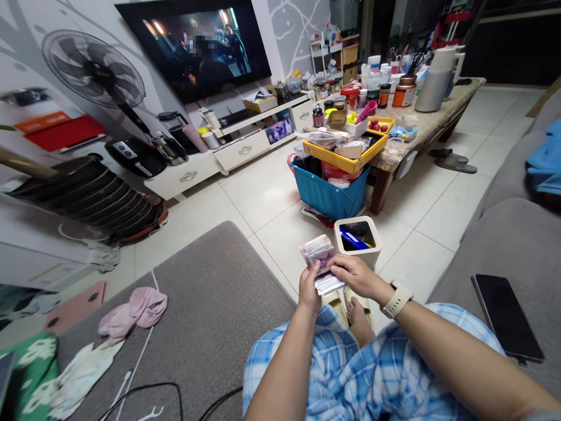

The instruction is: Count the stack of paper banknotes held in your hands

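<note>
A stack of banknotes (322,248), pinkish and purple, is held out in front of my knees. My left hand (310,286) grips it from the left, thumb across the top. From the other side, my right hand (354,273) has its fingers bent onto the lower edge of the notes. Below them, white papers or cards (329,283) stick out toward me; which hand carries them I cannot make out. Just beyond my right hand stands a cream bin (357,237) with a blue packet (353,238) inside.
A blue basket (328,190) and a cluttered stone-topped table (456,96) stand ahead. On the grey sofa (210,292) to the left lie a pink cloth (135,313) and cables. A phone (506,316) rests on the seat at right. A fan (94,70) stands far left.
</note>
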A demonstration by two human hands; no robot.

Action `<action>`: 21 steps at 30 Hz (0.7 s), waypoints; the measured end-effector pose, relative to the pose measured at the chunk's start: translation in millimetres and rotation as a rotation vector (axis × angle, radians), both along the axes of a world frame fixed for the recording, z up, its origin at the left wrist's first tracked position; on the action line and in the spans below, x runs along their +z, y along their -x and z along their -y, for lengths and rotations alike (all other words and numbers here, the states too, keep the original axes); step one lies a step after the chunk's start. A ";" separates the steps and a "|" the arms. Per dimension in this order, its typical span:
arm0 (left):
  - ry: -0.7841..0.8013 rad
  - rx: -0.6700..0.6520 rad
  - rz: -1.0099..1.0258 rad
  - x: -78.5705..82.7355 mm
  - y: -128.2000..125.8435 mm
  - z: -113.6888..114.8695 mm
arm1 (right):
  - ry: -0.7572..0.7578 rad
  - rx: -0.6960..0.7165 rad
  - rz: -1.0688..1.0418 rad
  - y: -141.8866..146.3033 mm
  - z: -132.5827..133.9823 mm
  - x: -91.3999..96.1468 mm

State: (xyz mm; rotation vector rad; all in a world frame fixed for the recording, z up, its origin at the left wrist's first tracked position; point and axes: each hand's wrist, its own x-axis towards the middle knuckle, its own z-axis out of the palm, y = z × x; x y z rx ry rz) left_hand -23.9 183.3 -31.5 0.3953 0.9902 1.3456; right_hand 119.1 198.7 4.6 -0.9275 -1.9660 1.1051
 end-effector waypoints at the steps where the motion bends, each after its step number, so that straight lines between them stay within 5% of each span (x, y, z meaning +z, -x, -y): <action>1: 0.005 -0.003 0.004 -0.1 0.1 -0.1 | 0.000 0.003 -0.003 0.1 -0.1 0.1; 13: 0.036 -0.067 0.167 -9.9 6.2 -7.1 | 0.090 0.034 -0.125 -0.3 -1.3 2.9; 21: 0.072 -0.135 0.257 -2.0 12.0 -7.5 | 0.183 0.017 -0.158 -3.0 -6.5 -4.5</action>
